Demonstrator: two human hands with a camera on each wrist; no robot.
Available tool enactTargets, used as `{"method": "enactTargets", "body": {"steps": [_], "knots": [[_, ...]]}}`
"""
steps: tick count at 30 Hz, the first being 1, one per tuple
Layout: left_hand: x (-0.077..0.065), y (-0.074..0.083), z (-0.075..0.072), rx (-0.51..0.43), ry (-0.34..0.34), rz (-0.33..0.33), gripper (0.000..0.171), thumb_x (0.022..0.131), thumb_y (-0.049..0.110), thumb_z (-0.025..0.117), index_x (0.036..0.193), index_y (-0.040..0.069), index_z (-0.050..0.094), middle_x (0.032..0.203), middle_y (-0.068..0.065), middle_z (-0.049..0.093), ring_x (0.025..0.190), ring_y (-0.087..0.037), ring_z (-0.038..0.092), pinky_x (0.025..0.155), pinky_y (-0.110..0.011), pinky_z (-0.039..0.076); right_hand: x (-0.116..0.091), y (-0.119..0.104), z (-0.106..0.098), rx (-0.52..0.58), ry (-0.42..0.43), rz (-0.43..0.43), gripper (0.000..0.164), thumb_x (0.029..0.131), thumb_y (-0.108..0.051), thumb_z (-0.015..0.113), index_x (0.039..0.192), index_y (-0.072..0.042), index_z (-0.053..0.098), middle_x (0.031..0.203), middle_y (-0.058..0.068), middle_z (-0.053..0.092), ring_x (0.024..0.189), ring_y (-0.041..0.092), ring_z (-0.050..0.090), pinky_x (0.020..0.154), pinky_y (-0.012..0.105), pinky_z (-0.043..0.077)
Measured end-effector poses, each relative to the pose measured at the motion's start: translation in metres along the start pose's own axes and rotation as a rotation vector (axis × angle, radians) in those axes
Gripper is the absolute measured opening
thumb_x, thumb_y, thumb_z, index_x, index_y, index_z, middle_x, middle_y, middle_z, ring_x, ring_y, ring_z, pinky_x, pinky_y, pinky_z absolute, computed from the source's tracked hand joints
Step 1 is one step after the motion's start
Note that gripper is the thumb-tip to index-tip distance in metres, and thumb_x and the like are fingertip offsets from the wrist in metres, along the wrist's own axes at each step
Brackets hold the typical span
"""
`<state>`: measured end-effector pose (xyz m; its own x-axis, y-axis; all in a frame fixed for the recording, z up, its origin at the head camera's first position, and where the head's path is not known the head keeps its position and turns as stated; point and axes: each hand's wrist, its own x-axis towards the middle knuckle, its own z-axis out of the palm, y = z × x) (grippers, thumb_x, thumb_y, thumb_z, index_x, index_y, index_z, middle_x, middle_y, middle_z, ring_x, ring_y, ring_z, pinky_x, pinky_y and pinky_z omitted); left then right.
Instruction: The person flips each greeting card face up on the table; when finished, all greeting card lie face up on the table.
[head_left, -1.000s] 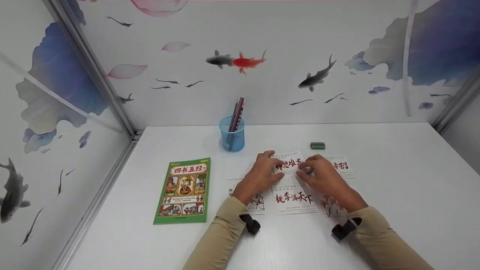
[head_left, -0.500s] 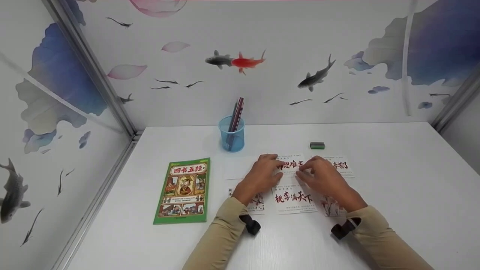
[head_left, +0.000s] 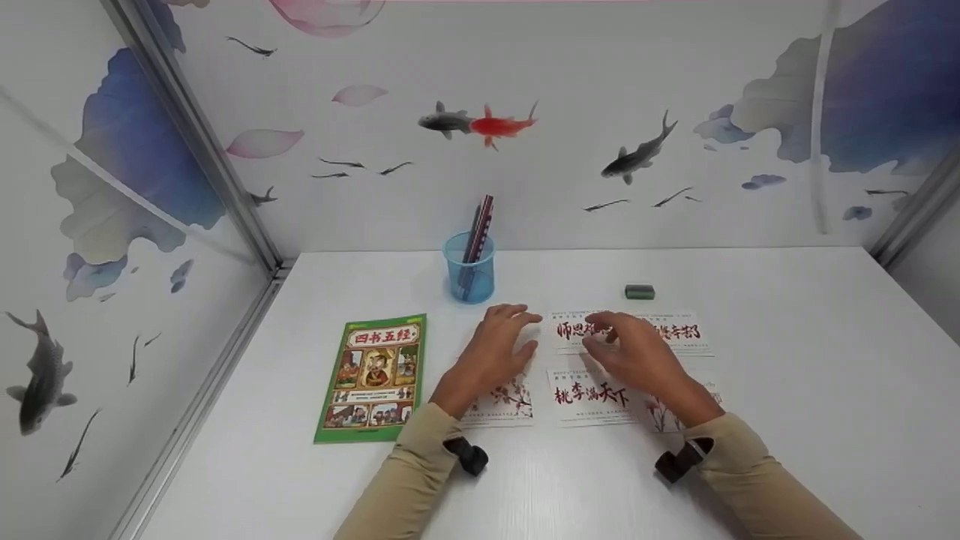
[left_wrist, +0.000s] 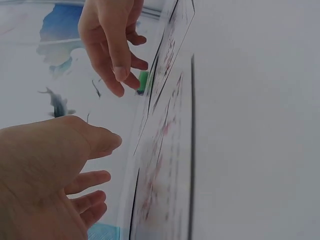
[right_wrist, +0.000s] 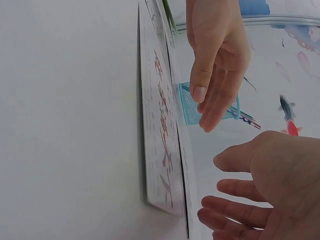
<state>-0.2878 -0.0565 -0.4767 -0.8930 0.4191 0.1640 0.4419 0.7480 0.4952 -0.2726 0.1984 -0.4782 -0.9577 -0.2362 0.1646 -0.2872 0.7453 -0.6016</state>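
Note:
White cards with red brush lettering and flower prints lie flat in two rows on the table. My left hand (head_left: 491,352), fingers relaxed and slightly bent, hovers over the left-hand cards and holds nothing. It mostly hides the upper left card and part of the lower left card (head_left: 510,401). Over the right side of the upper middle card (head_left: 571,337) is my right hand (head_left: 637,352), fingers loose, nothing in them. It partly covers the upper right card (head_left: 686,334) and lower right card (head_left: 664,414). Below sits the lower middle card (head_left: 592,395). Both wrist views show the fingers apart from the cards.
A green-edged illustrated book (head_left: 371,379) lies left of the cards. Behind them stands a blue mesh pen cup (head_left: 470,277) with several pencils (head_left: 478,232). A small green block (head_left: 640,292) lies at the back right. Printed wall panels (head_left: 525,187) enclose the table's back and left.
My left hand has moved left, off the upper middle card, uncovering its lettering. My right hand's fingers have drawn away from that card's edge and loosened. The head view has shifted slightly.

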Motion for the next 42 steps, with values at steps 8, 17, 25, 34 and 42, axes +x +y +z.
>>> {"method": "enactTargets", "body": {"steps": [8, 17, 25, 34, 42], "knots": [[-0.029, -0.032, -0.024, -0.017, 0.079, -0.116, 0.044, 0.107, 0.02, 0.068, 0.15, 0.012, 0.063, 0.164, -0.016, 0.052, 0.157, -0.037, 0.043, 0.13, -0.055, 0.037, 0.014, -0.024, 0.022, 0.073, -0.084, -0.074, 0.046, 0.104, -0.02, 0.072, 0.147, -0.006, 0.065, 0.136, 0.016, 0.074, 0.121, 0.036, 0.07, 0.101, 0.055, 0.059], [-0.052, -0.047, -0.035, -0.043, 0.078, -0.17, 0.046, 0.107, 0.02, 0.068, 0.151, 0.008, 0.061, 0.162, -0.017, 0.054, 0.156, -0.037, 0.045, 0.131, -0.054, 0.036, 0.047, -0.047, 0.045, 0.05, -0.242, -0.133, 0.06, 0.103, -0.029, 0.074, 0.159, -0.015, 0.054, 0.154, 0.015, 0.06, 0.138, 0.035, 0.058, 0.116, 0.056, 0.05], [-0.05, -0.05, -0.033, -0.049, 0.03, -0.165, 0.046, 0.109, 0.022, 0.065, 0.152, 0.008, 0.059, 0.16, -0.014, 0.059, 0.153, -0.034, 0.05, 0.13, -0.051, 0.038, 0.073, -0.054, 0.055, -0.016, -0.365, -0.095, 0.087, 0.093, -0.042, 0.085, 0.166, -0.019, 0.044, 0.167, 0.008, 0.05, 0.151, 0.034, 0.044, 0.129, 0.056, 0.037], [-0.048, -0.052, -0.032, -0.046, 0.061, -0.146, 0.042, 0.108, 0.02, 0.067, 0.147, 0.007, 0.063, 0.16, -0.017, 0.057, 0.153, -0.037, 0.05, 0.13, -0.053, 0.038, 0.086, -0.058, 0.057, -0.053, -0.329, -0.132, 0.087, 0.084, -0.041, 0.094, 0.158, -0.017, 0.056, 0.156, 0.015, 0.057, 0.147, 0.04, 0.047, 0.125, 0.062, 0.038], [-0.049, -0.052, -0.033, -0.049, 0.063, -0.169, 0.04, 0.108, 0.023, 0.067, 0.145, 0.009, 0.066, 0.164, -0.017, 0.053, 0.156, -0.037, 0.046, 0.131, -0.056, 0.036, 0.079, -0.056, 0.064, 0.15, -0.226, -0.195, 0.077, 0.087, -0.018, 0.093, 0.155, -0.012, 0.057, 0.157, 0.018, 0.048, 0.128, 0.036, 0.062, 0.108, 0.05, 0.058]]}}
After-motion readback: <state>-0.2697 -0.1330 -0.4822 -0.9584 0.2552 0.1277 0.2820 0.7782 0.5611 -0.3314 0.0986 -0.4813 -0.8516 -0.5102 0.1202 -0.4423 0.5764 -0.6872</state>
